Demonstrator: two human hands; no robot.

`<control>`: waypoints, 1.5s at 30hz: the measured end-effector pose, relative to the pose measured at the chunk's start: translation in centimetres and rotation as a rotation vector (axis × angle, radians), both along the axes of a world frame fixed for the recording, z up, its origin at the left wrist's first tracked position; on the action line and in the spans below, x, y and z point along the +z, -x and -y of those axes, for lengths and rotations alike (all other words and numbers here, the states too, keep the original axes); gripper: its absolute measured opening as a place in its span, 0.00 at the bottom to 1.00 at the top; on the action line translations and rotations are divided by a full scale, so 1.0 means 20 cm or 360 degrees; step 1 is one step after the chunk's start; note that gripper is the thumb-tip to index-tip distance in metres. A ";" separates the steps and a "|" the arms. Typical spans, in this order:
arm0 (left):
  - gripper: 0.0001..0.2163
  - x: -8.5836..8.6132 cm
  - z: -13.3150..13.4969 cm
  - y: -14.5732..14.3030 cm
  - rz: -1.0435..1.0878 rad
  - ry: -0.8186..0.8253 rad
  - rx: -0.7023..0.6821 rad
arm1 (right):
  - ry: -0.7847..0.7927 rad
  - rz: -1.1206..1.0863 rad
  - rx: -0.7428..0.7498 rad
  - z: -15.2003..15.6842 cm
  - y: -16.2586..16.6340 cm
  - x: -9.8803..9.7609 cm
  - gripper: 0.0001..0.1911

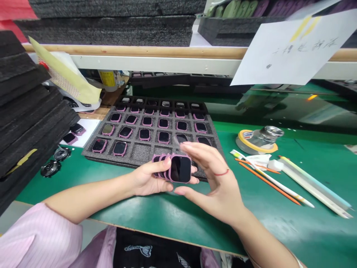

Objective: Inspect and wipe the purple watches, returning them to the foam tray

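My left hand (pixel 147 178) holds a row of several watch bodies with purple cases, fanned against one another. The nearest watch body (pixel 180 169) turns its black screen up, and my left thumb presses on the ones behind it. Just right of them is my right hand (pixel 217 182), its thumb and fingers spread apart around the front watch without a visible grip. A faint translucent patch shows at its fingertips; I cannot tell what it is. Behind both hands a grey foam tray (pixel 95 154) carries rows of similar purple watches, with some front slots bare or hidden.
Right of my hands lie a roll of yellow tape (pixel 242 139), a glass bottle with a metal top (pixel 269 136), orange sticks (pixel 267 182) and a white pen-like stick. Stacked black foam (pixel 28 111) stands at left. A shelf edge (pixel 156 63) and hanging paper (pixel 292 52) overhang the table.
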State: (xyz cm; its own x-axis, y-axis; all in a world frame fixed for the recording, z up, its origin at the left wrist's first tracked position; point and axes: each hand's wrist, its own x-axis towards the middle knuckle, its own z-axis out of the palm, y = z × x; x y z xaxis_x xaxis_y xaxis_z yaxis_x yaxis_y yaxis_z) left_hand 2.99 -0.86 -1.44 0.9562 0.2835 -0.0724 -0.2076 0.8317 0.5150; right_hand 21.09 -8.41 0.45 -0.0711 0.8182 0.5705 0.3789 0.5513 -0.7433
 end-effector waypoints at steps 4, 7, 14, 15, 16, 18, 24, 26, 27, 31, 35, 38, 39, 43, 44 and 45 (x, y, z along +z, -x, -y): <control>0.24 0.00 0.00 0.00 -0.0028 -0.0009 -0.0018 | 0.0053 0.0078 -0.0032 0.00 0.01 -0.01 0.30; 0.24 0.00 0.00 0.00 -0.0011 0.0016 -0.0048 | 0.0051 0.0042 -0.0015 0.00 0.01 -0.01 0.31; 0.24 0.00 -0.01 0.00 0.0000 0.0012 -0.0058 | 0.0076 -0.0007 0.0036 0.00 0.02 -0.02 0.32; 0.24 0.00 -0.01 0.00 0.0000 0.0007 -0.0064 | 0.0080 -0.0022 0.0054 0.00 0.02 -0.01 0.32; 0.24 0.00 -0.01 0.00 -0.0002 0.0005 -0.0077 | 0.0085 -0.0034 0.0068 0.00 0.02 -0.01 0.32; 0.24 0.01 -0.01 0.00 -0.0008 0.0009 -0.0098 | 0.0085 -0.0054 0.0092 0.01 0.02 -0.01 0.31; 0.20 0.01 -0.01 0.00 -0.0050 -0.0002 0.0068 | 0.0178 -0.0206 0.0147 0.00 0.01 0.02 0.21; 0.19 0.00 0.00 0.00 -0.0067 -0.0004 0.0085 | 0.0244 -0.0257 0.0129 -0.01 0.01 0.01 0.14; 0.19 0.00 0.00 0.00 -0.0064 -0.0011 0.0074 | 0.0268 -0.0285 0.0104 -0.01 0.00 0.01 0.12; 0.21 0.01 0.00 -0.01 -0.0008 -0.0017 0.0053 | 0.0255 -0.0580 -0.0136 -0.03 -0.01 0.01 0.14; 0.21 0.01 0.00 -0.01 0.0046 -0.0026 0.0051 | -0.0049 -0.0668 -0.0501 -0.03 -0.02 0.02 0.15; 0.20 0.01 0.00 -0.01 0.0066 -0.0032 0.0048 | -0.0382 -0.0268 -0.0584 0.00 -0.05 0.04 0.18; 0.20 0.00 0.00 -0.01 0.0066 -0.0033 0.0052 | -0.0501 -0.0066 -0.0529 0.01 -0.06 0.04 0.21; 0.21 0.00 -0.01 -0.01 0.0080 -0.0060 0.0079 | -0.0702 0.0492 -0.0220 0.02 -0.10 0.07 0.30; 0.21 0.00 -0.01 -0.01 0.0087 -0.0060 0.0082 | -0.0700 0.0502 -0.0270 0.02 -0.11 0.07 0.31; 0.21 0.01 -0.01 -0.01 0.0092 -0.0055 0.0083 | -0.0710 0.0484 -0.0378 0.03 -0.11 0.07 0.33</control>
State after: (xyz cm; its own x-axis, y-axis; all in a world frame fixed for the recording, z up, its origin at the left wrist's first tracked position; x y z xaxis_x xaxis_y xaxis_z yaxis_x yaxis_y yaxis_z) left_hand 3.19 -0.65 -1.26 0.9424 0.3343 -0.0068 -0.2803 0.8008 0.5292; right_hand 23.37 -8.92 1.89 -0.1296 0.5174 0.8459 0.6898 0.6598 -0.2979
